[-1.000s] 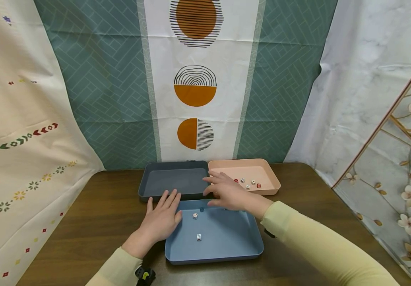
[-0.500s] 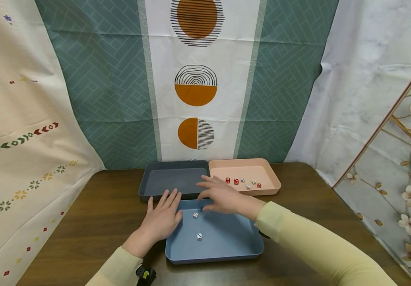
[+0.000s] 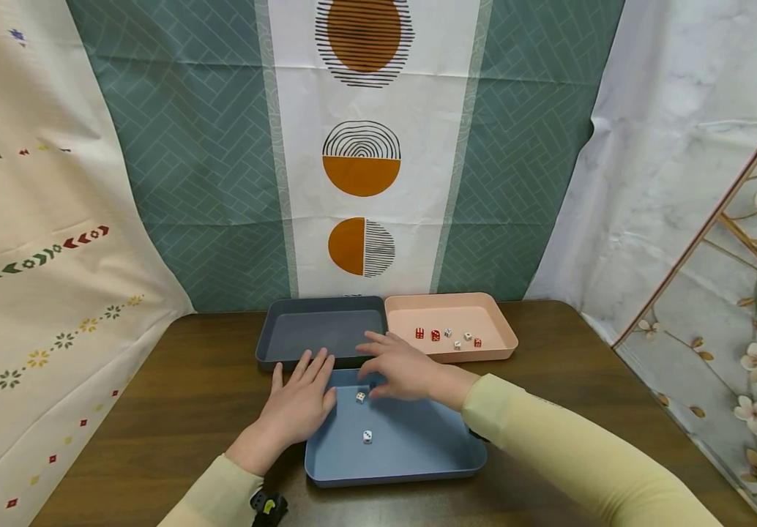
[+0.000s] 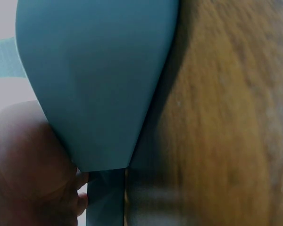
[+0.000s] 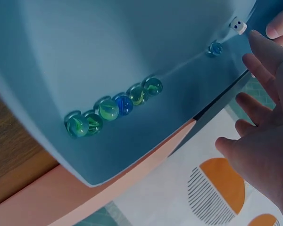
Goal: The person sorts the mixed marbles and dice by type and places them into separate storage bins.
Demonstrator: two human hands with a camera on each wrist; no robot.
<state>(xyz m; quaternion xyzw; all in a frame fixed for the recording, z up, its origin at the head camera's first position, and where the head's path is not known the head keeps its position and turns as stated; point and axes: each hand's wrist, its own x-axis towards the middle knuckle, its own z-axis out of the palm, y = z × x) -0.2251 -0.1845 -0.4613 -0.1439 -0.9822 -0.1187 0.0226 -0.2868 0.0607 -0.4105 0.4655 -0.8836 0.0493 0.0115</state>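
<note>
My left hand [image 3: 296,410] lies along the left rim of a blue tray [image 3: 418,454], its fingers straight and thumb at the edge. In the left wrist view the tray's outer wall [image 4: 99,84] fills the upper part. Over the tray's far side hovers my right hand [image 3: 401,368], fingers apart and loosely bent, holding nothing. Its fingertips are close to a white die [image 5: 238,26] and a single blue glass marble [image 5: 215,48]. Another white die [image 3: 367,437] sits nearer the front. Several green and blue marbles [image 5: 108,109] line the far wall, hidden by my right hand in the head view.
Behind the blue tray stand a dark grey tray [image 3: 326,329] on the left and a pink tray [image 3: 471,315] on the right. Several red [image 3: 435,335] and white dice [image 3: 457,345] lie in the pink one. The wooden table [image 3: 207,380] meets hanging cloths at the back and sides.
My right hand has moved left and slightly toward me, from near the pink tray to beside the far white die. More red dice show now. My left hand stays put.
</note>
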